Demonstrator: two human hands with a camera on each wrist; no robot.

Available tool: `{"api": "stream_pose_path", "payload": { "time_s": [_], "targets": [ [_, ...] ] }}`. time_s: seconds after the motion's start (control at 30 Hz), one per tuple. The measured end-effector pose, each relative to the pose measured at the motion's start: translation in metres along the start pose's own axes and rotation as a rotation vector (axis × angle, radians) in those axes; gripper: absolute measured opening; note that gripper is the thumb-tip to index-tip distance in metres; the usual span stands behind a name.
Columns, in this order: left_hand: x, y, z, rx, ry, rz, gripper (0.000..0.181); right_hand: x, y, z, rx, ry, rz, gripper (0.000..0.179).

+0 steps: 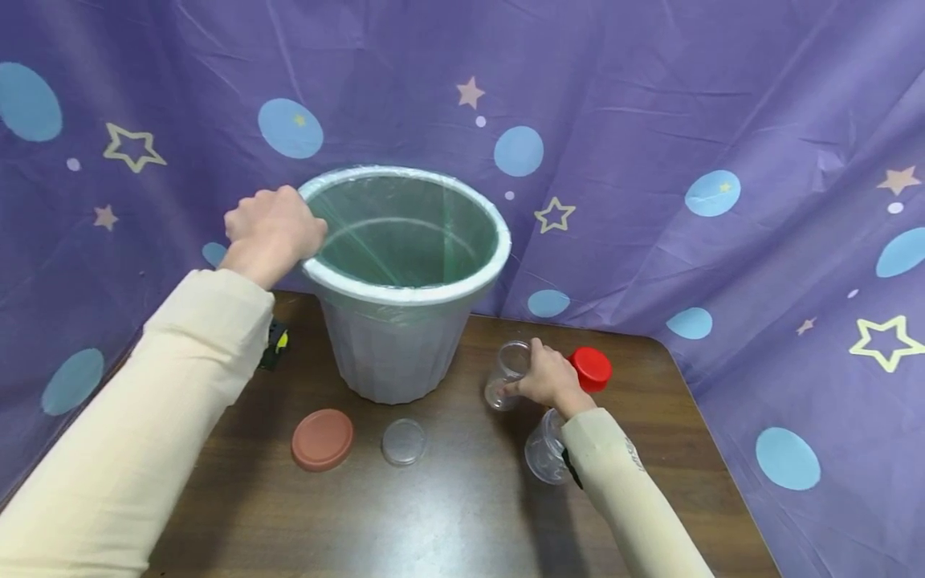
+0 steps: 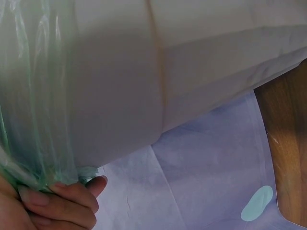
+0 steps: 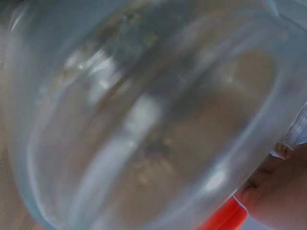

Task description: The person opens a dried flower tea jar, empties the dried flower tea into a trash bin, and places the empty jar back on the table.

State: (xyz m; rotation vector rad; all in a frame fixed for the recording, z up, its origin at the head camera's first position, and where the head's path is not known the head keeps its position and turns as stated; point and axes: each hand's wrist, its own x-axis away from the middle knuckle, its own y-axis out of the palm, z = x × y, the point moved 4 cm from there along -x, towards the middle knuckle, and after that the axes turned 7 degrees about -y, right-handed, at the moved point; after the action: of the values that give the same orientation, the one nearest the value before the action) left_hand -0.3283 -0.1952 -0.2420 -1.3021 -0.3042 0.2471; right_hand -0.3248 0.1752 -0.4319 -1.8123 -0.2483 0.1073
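A grey trash bin with a green plastic bag over its rim stands at the back of the table. My left hand is at the left side of that rim; the left wrist view shows its fingers curled round the bag's gathered edge. To the right of the bin, my right hand grips an upright clear plastic jar, thumb on the near side and fingers by its mouth. A second clear jar stands partly hidden under the right wrist, and its blurred wall fills most of the right wrist view.
A red lid lies just beyond the right hand. On the wooden table in front of the bin are a reddish-brown lid and a clear lid. A black and yellow object sits behind the left forearm. Purple curtain hangs behind.
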Motion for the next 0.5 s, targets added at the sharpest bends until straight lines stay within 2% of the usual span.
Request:
{"api": "stream_pose_path", "payload": {
  "time_s": [0.3, 0.5],
  "targets": [
    [-0.0013, 0.0012, 0.0006, 0.004, 0.005, 0.009, 0.058, 0.0015, -0.0006, -0.0002, 0.064, 0.001, 0.010, 0.085],
    [-0.0018, 0.0012, 0.0009, 0.002, 0.008, 0.009, 0.057, 0.0021, -0.0005, -0.0025, 0.041, 0.017, 0.007, 0.083]
  ]
}}
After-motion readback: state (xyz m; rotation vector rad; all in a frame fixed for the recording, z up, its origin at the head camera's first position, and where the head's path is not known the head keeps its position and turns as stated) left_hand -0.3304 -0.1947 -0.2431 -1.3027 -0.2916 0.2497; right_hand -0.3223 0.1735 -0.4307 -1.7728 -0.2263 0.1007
